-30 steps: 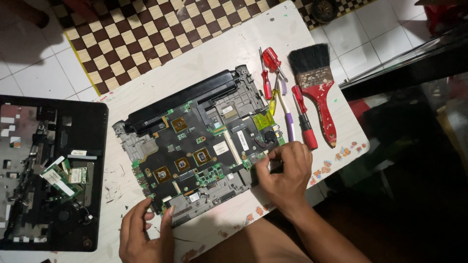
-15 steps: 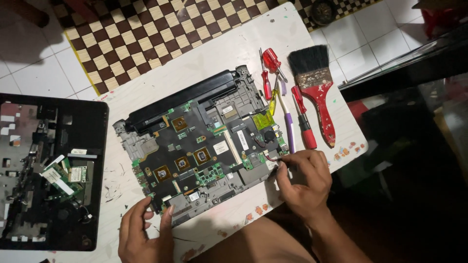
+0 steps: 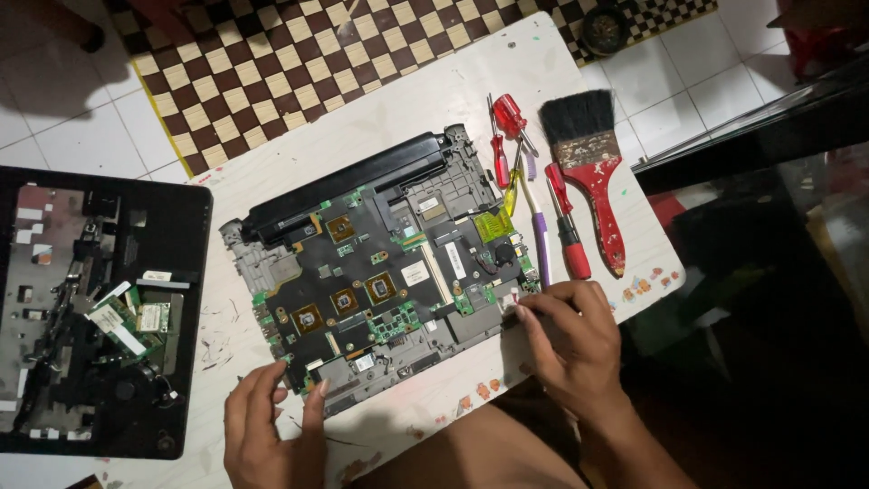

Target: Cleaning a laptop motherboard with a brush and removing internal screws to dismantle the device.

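At the board's (image 3: pixel 380 281) near right corner, the right hand (image 3: pixel 570 349) pinches the edge, fingers together on it. Left hand (image 3: pixel 272 435) lies open, fingertips on the near left edge. Step looks like lifting the board; next needs an even, gentle pull up

Opened laptop base (image 3: pixel 380 272) lying tilted on the white table (image 3: pixel 434 100), left hand (image 3: pixel 272 435) pressing fingers (image 3: pixel 317 398) against its near edge, right hand (image 3: pixel 570 344) pinching at its right corner, screwdrivers (image 3: pixel 507 136) and red-handled brush (image 3: pixel 593 167) lying just beside, second black chassis (image 3: pixel 90 308) sitting at far left.
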